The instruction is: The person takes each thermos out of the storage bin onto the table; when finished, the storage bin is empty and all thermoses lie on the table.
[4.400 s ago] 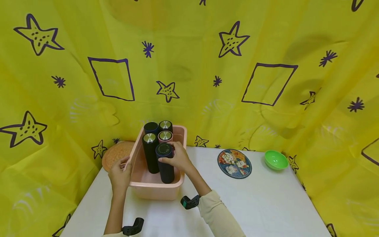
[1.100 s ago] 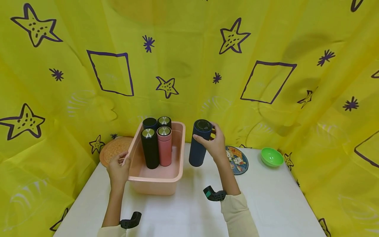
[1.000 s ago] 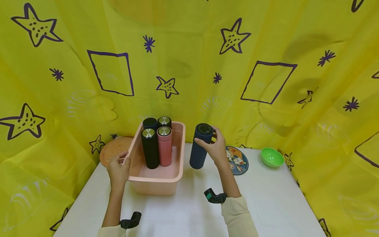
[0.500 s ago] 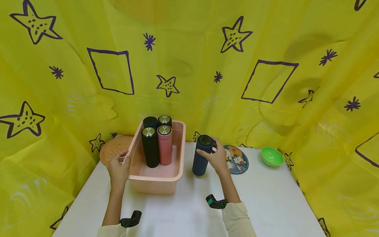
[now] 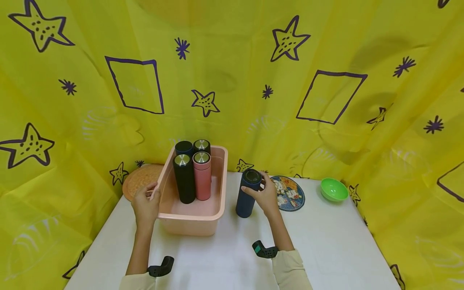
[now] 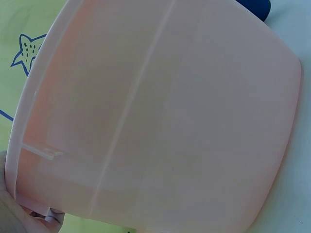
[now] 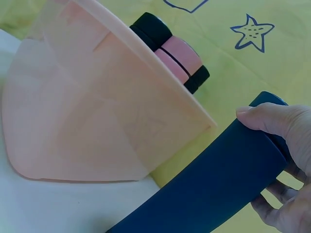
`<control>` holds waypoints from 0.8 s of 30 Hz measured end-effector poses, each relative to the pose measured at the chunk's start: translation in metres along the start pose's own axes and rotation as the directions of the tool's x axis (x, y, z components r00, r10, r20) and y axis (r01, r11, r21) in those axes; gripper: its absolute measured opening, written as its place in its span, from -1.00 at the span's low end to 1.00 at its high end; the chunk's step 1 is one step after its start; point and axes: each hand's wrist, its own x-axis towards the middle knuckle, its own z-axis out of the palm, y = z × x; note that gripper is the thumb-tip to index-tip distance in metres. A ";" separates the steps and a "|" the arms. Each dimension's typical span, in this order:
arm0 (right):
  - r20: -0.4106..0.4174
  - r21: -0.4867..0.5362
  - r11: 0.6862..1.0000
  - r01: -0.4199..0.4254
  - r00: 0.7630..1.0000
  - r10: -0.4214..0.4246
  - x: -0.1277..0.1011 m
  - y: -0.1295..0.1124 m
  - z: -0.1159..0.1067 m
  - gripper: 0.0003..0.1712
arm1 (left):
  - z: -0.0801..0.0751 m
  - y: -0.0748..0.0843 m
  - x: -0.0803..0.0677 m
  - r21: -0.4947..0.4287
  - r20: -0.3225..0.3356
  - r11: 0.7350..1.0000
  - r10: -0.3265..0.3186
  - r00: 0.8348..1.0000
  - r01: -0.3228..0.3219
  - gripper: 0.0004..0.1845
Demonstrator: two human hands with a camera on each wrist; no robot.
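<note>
A dark blue thermos flask (image 5: 245,199) stands nearly upright at the white table, just right of the pink plastic tub (image 5: 192,227). My right hand (image 5: 267,195) grips it near its lid, thumb on the near side and fingers behind, as the right wrist view also shows. With my left hand (image 5: 145,205) I hold the tub's left rim, thumb and fingers pinching the edge. Inside the tub stand a black flask (image 5: 185,183) with a silver lid, a pink flask (image 5: 203,181), and at the back a dark blue-rimmed flask (image 5: 184,148) and another silver-lidded black one (image 5: 201,145), both partly hidden.
A round patterned mat (image 5: 290,195) lies right of my right hand, partly behind it. Farther right is a green bowl (image 5: 334,190). A round brown board (image 5: 139,181) sits behind the tub's left side. Yellow curtain (image 5: 232,80) surrounds the table (image 5: 326,241).
My right hand has lifted the blue flask out of the tub, carried it right and lowered it to the table. My left hand has stayed on the tub's rim.
</note>
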 end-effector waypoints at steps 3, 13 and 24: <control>-0.002 -0.020 1.000 0.000 1.000 0.000 0.000 -0.001 0.000 -0.06 | 0.000 0.000 0.000 -0.002 0.001 1.000 0.003 1.000 -0.003 -0.72; 0.012 -0.068 0.997 0.041 0.999 -0.040 0.001 0.002 0.001 -0.10 | -0.001 0.000 -0.002 -0.001 0.006 1.000 0.007 1.000 -0.007 -0.73; 0.029 -0.082 0.996 0.039 0.999 -0.037 0.003 0.003 0.000 -0.10 | -0.001 -0.001 -0.002 -0.003 -0.010 1.000 0.025 1.000 -0.025 -0.73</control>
